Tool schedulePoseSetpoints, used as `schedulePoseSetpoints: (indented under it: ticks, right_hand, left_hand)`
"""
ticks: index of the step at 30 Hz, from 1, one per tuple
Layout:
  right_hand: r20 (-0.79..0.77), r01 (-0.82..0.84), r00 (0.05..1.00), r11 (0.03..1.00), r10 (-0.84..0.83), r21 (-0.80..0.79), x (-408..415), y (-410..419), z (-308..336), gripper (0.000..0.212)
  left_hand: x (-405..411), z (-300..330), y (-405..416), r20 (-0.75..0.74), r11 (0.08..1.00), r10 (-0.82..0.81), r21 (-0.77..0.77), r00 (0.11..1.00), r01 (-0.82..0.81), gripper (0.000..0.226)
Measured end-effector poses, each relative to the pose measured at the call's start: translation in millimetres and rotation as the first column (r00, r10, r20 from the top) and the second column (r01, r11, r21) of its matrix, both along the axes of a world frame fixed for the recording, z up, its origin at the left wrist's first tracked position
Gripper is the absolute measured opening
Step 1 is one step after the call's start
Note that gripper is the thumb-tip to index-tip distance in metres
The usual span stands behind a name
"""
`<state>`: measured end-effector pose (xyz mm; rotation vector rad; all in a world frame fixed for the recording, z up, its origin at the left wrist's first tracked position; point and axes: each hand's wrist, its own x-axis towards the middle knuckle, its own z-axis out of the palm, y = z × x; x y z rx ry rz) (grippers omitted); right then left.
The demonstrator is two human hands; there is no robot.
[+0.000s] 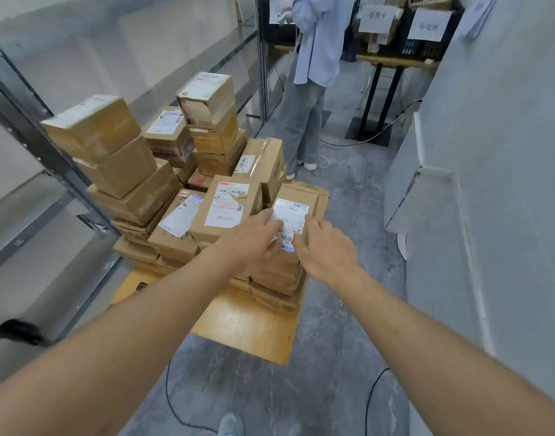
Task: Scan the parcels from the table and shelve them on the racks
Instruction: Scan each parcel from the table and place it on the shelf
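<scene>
Two hands on one parcel, so best to go across from the left. Far left: grey rack [65,171], shelves running along the wall, destination for later. Next, stacked parcels [163,171] crowding the yellow desk [248,328], several tiers high and leaning a little; worth not jostling. Then left hand [254,237], fingers [270,220] fairly straight, laid on the near-left edge of the top parcel [296,209] at the front-right corner of the pile, tips touching its white label [290,220]. No curl round the box visible; whether the thumb hooks under, impossible to tell. Right of that, right hand [325,250], fingers loosely spread and resting on the label's right side, nothing pinched.

Judging the step: taking up this parcel for scanning. Advice: slide fingers down both side walls, grip the cardboard rather than the label, lift straight up so the boxes beneath stay put, keep the barcode face up and uncovered. Farther right: grey floor [348,309], pale wall [505,184]; beyond, a standing person [314,73].
</scene>
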<state>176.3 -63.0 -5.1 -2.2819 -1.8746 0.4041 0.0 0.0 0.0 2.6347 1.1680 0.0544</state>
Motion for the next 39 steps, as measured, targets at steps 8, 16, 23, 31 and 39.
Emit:
schedulePoseSetpoints:
  ticks: [8, 16, 23, 31, 39]
  right_hand:
    - [-0.23, 0.08, 0.968, 0.993, -0.098, -0.086, -8.4, 13.2, -16.0, 0.061]
    - [-0.507, 0.251, 0.826, 0.966, -0.244, -0.056, -22.1, 12.0, -24.3, 0.064]
    - [-0.579, 0.306, 0.782, 0.951, -0.23, 0.035, -20.4, 3.9, -1.9, 0.061]
    - [-0.612, 0.256, 0.784, 0.951, -0.101, 0.171, -31.6, -7.4, 36.2, 0.059]
    - [-0.596, 0.129, 0.798, 0.94, 0.09, 0.315, -51.6, -21.9, 75.2, 0.061]
  left_hand:
    - [14.2, -13.0, 12.2, -0.002, 0.959, 0.142, -0.247, 0.99, -0.138, 0.065]
    - [23.6, -12.6, 3.2, 0.195, 0.914, 0.238, -0.377, 0.952, -0.151, 0.066]
    - [21.6, 13.0, -8.7, 0.352, 0.934, 0.308, -0.286, 0.884, -0.212, 0.066]
    - [1.0, 54.0, -33.4, 0.483, 0.94, 0.337, -0.221, 0.808, -0.26, 0.066]
    - [-27.0, 88.9, -63.1, 0.603, 0.851, 0.492, -0.484, 0.628, -0.202, 0.074]
